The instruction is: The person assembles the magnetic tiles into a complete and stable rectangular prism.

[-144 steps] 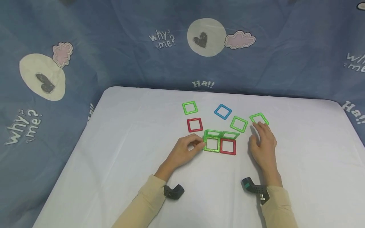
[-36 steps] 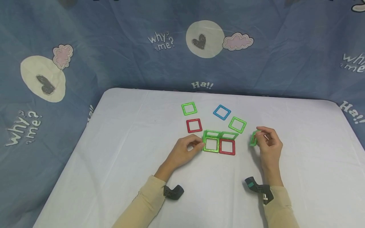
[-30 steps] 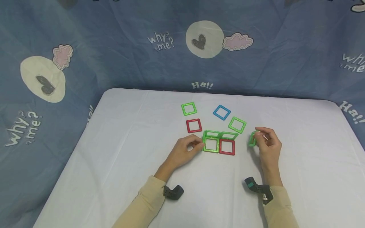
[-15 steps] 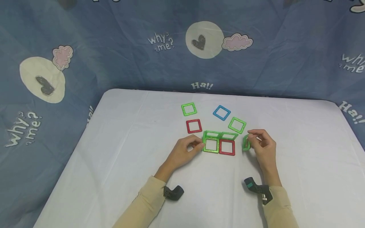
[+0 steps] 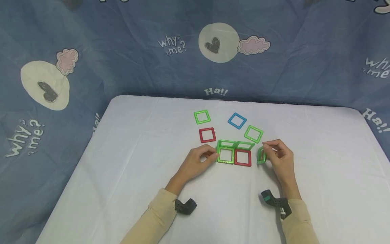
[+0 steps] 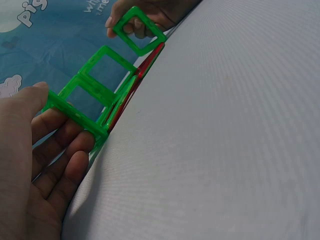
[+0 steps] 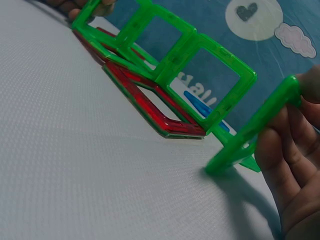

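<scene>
My left hand holds an upright green magnetic tile at the left side of a small structure, thumb at its top corner. The structure has a flat green tile and a flat red tile side by side, with two upright green tiles along their back edge. To the right, my right hand pinches another green square tile by its upper part. That tile stands on edge, its lower corner close over the cloth, a small gap from the red tile's right side.
Behind the structure lie loose square tiles: a green one, a red one, a blue one and another green one. White cloth covers the table; a blue printed curtain hangs at the back.
My right hand picked up the far-right green tile, turned it upright and brought it leftward, near the red tile. My left hand has stayed at the structure's left side.
</scene>
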